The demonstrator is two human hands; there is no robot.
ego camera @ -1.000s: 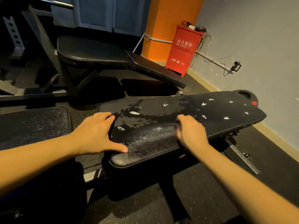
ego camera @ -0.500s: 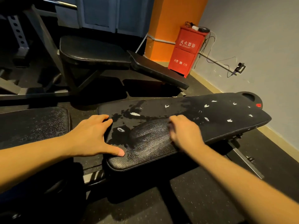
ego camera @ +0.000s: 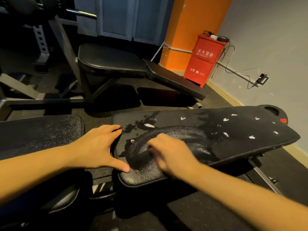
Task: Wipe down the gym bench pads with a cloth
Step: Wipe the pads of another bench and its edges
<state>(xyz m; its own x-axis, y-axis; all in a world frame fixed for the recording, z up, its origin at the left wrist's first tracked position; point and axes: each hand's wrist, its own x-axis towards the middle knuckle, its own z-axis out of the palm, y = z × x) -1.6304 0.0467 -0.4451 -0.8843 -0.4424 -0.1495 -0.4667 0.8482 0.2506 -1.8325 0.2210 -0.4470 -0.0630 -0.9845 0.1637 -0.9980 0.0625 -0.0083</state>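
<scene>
Sweeping leftward, the right hand (ego camera: pixel 171 154) is now sitting nearer the left hand (ego camera: pixel 100 147) than a second ago.
Fingers spread, the left hand is lying flat on the near end of the long black cracked-leather bench pad (ego camera: pixel 208 130). The right hand is blurring, fingers curled down, so its grip and any cloth cannot be told. White flecks (ego camera: pixel 149 125) are dotting the surface ahead, and a red metal box (ego camera: pixel 204 60) is standing beyond.

The room is dim, with a warm cast. My right hand (ego camera: pixel 170 152) is smeared by motion blur on the long bench pad (ego camera: pixel 233 129), while my left hand (ego camera: pixel 98 147) at the pad's near-left corner is sharp. The rack (ego camera: pixel 40 39) far left of the pad sinks into near black. The grey wall (ego camera: pixel 266 39) beyond the pad's right end catches the most light. The pad's near edge shows a faint sheen. Lines bow outward from the pad towards the frame edges.
</scene>
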